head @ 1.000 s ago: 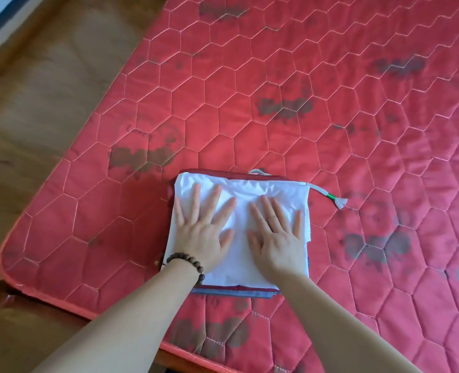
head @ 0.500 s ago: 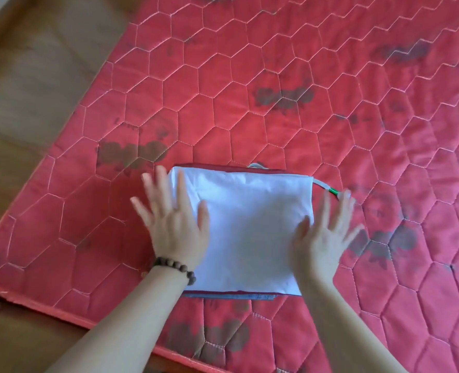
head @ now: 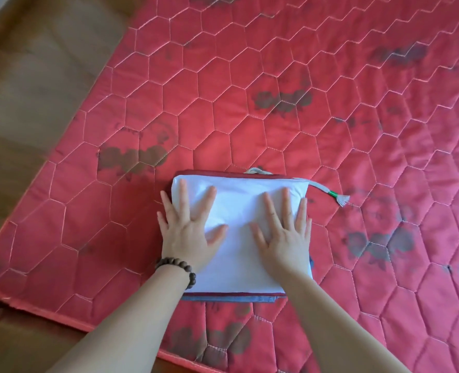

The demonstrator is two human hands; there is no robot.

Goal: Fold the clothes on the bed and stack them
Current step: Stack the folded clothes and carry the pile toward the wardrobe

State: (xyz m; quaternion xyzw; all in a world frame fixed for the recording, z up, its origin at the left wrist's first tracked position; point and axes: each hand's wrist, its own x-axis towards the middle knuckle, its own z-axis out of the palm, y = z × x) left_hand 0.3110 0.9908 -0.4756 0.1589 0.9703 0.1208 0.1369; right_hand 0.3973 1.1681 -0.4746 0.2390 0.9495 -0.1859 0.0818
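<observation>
1. A white cloth [head: 239, 211], folded into a neat rectangle, tops a small stack on the red quilted mattress [head: 276, 76].
2. Its surface is smooth, with faint creases running between the two sets of fingers.
3. Under it a dark red layer [head: 209, 173] shows as a thin band beyond the fingertips and again along the near edge.
4. A blue layer [head: 223, 298] peeks out lowest, at the near edge between the wrists.
5. The left hand [head: 186, 230] lies flat on the cloth's left part, fingers straight and spread wide, the little finger over the left edge.
6. The right hand [head: 285, 232] lies flat on the right part, fingers straight and spread, holding nothing.
7. A pale cord [head: 328, 193] with a green band and frayed end trails onto the mattress just right of the right fingertips.
8. A bead bracelet [head: 178, 269] circles the left wrist.
</observation>
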